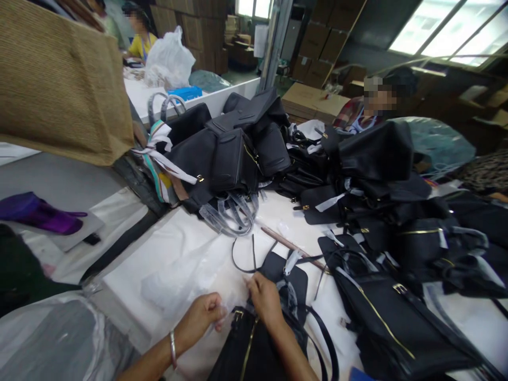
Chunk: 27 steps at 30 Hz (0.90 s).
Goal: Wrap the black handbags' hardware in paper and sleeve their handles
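Observation:
A black handbag with a gold zipper and a gold buckle lies at the front edge of the white table. My left hand, a silver bangle on its wrist, is closed in a pinch just left of the buckle; a bit of clear plastic film shows at its fingertips. Over the top of the bag, my right hand is closed, and what its fingers hold is hidden. Beyond it lie the bag's black flap and thin straps. A wrapped handle loops beside the right wrist.
Black handbags are piled at the back, with more bags along the right. A brown stick lies mid-table. A burlap bag hangs at upper left, above a purple pouch. Co-workers sit beyond the table.

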### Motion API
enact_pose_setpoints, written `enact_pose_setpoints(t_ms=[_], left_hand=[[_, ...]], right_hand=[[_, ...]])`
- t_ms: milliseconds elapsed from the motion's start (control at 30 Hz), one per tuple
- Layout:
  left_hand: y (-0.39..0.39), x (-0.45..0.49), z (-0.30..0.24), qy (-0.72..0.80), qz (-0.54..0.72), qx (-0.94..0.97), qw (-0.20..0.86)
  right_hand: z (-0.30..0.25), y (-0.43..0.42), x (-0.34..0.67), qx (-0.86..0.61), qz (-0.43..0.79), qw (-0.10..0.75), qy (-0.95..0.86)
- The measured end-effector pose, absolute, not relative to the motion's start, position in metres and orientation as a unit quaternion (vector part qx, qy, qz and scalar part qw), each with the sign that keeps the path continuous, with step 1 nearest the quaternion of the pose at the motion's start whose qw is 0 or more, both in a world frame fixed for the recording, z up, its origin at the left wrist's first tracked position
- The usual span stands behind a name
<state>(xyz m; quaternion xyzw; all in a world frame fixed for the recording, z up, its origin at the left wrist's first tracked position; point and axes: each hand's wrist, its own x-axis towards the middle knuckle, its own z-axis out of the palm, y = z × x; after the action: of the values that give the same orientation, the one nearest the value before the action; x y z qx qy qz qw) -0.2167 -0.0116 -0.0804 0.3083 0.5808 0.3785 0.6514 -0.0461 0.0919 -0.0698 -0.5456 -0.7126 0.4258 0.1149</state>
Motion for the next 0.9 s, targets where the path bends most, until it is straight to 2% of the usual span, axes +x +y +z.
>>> enact_pose_setpoints(t_ms=[67, 167, 333, 567, 667, 900], left_hand=[[-0.009, -0.222, -0.077, 0.595, 0.374, 0.317, 0.637], [-0.005, -0.225, -0.069, 0.605, 0.366, 0.34, 0.62], [-0.003, -0.23, -0.05, 0.637, 0.335, 0.432, 0.544], [-0.007, -0.237, -0.033, 0.625, 0.347, 0.471, 0.517], [-0.009, -0.237, -0.03, 0.602, 0.367, 0.471, 0.531], [-0.017, -0.233, -0.023, 0.563, 0.389, 0.474, 0.555]], right_hand=[[-0.077, 0.119, -0.05, -0.597, 0.337, 0.134, -0.716], [-0.088, 0.145, -0.058, -0.612, 0.329, 0.12, -0.709], [-0.09, 0.142, -0.061, -0.581, 0.4, 0.102, -0.701], [-0.03, 0.081, -0.006, -0.442, 0.602, 0.116, -0.655], [-0.01, 0.061, 0.021, -0.441, 0.559, 0.118, -0.693], [0.004, 0.044, 0.04, -0.416, 0.472, 0.059, -0.775]])
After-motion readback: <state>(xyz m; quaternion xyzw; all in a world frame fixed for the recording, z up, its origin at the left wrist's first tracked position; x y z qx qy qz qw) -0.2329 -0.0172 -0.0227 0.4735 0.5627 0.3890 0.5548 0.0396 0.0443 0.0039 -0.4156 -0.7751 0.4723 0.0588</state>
